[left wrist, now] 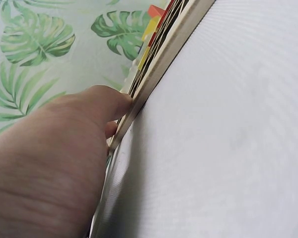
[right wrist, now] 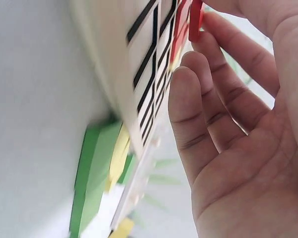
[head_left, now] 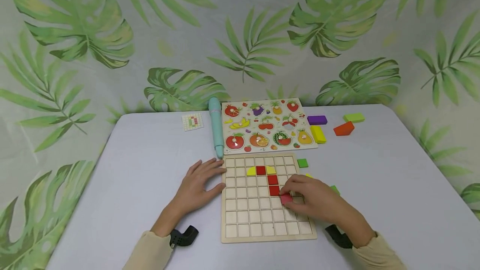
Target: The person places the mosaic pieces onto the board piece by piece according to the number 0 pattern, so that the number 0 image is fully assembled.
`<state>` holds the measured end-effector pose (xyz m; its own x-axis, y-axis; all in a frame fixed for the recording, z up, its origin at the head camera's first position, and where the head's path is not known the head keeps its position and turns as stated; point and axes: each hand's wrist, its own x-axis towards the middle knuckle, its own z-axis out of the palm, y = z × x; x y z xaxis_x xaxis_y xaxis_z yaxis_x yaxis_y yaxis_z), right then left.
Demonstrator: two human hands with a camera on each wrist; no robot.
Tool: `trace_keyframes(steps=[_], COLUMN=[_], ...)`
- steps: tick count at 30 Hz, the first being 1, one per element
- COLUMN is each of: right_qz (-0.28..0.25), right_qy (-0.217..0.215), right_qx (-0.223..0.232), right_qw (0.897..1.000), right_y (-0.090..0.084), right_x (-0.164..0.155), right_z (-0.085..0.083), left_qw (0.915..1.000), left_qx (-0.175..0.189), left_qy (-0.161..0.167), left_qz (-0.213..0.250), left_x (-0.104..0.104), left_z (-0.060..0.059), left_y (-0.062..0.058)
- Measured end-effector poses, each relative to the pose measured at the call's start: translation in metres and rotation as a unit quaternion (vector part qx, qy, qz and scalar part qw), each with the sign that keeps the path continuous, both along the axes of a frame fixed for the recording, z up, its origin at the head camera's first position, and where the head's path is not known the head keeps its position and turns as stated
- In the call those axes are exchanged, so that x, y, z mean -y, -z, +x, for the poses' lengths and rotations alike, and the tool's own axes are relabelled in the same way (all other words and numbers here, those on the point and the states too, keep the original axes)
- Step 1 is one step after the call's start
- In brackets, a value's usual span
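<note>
A wooden grid board lies in front of the person. My left hand is spread beside it, its fingertips and thumb touching the left edge; in the left wrist view the thumb meets the board's side. Over the right part of the grid, my right hand pinches a red square tile between thumb and fingers. The right wrist view shows the tile edge-on, close over the board, the other fingers loosely bent. Three red squares and two yellow curved-edge tiles sit in the grid's cells.
Behind the board lies a fruit puzzle, with a turquoise pen-shaped object along its left side. A small pattern card is further left. Purple, yellow, orange and green blocks lie at right, a green tile nearer.
</note>
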<state>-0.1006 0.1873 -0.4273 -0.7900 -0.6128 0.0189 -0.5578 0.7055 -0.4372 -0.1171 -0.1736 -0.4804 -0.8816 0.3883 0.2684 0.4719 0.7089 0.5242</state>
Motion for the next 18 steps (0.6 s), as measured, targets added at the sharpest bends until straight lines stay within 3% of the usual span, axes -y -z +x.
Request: trace_keyframes(steps=[18], right_qz=[0.025], right_qy=[-0.038], right_qx=[0.027], right_qw=[0.999], right_y=[0.002], right_x=[0.02], right_z=[-0.004], left_qw=[0.9999], left_qx=[0.004], left_qy=[-0.003], left_qz=[-0.009], left_x=[-0.001], left_z=[0.0], left_y=[-0.001])
